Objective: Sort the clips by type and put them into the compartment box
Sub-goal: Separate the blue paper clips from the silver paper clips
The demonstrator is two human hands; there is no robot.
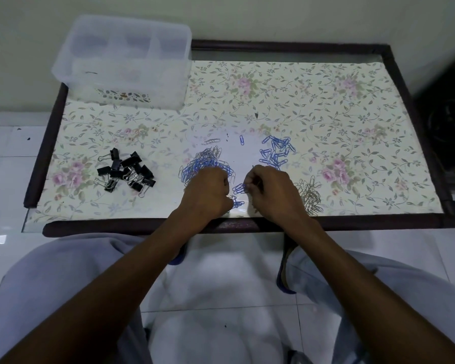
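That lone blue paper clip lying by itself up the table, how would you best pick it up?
Pinch the lone blue paper clip across its two long sides, coming straight down from above: it lies flat, pointing away from the person, with bare table around it.

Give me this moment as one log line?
stage: sorting | right hand: pinches blue paper clips | left hand: curled over mixed pile | compartment box: untouched

Between our left hand and right hand only a narrow gap remains, partly filled by a few blue clips. Just beyond our left hand a mixed clip heap blocks the way; blue paper clips lie beyond our right, silver ones just outside it. Black binder clips sit well left, the compartment box far beyond them; bare tabletop opens far right
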